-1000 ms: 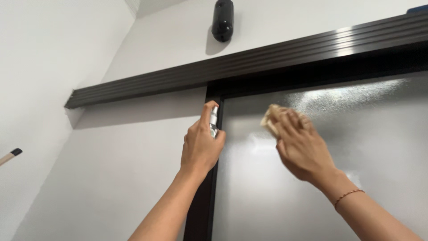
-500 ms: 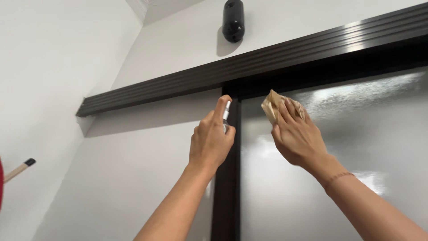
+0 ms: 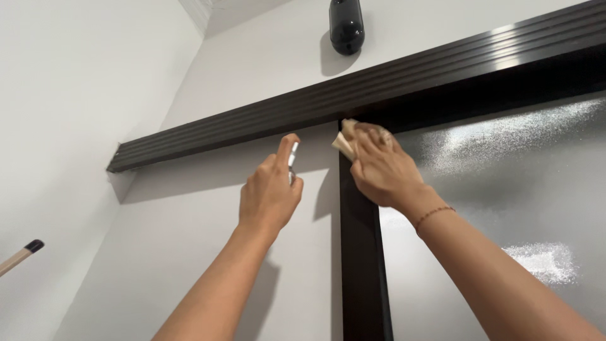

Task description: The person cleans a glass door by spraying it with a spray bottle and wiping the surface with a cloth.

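Note:
My left hand [image 3: 270, 192] is raised in front of the white wall and grips a small spray bottle [image 3: 293, 161], index finger on its top. My right hand [image 3: 379, 167] presses a tan cloth [image 3: 344, 140] against the top corner of the dark door frame [image 3: 360, 252], just under the dark ribbed track [image 3: 353, 85]. Frosted glass [image 3: 505, 189] fills the door to the right of the frame. A thin red bracelet circles my right wrist.
A black oval device [image 3: 346, 26] is fixed to the wall above the track. A wooden stick with a black tip [image 3: 22, 254] pokes in at the left edge. White walls meet in a corner at upper left.
My right hand with the cloth slid left, off the frosted glass onto the frame's top corner. My left hand with the bottle moved left, away from the frame.

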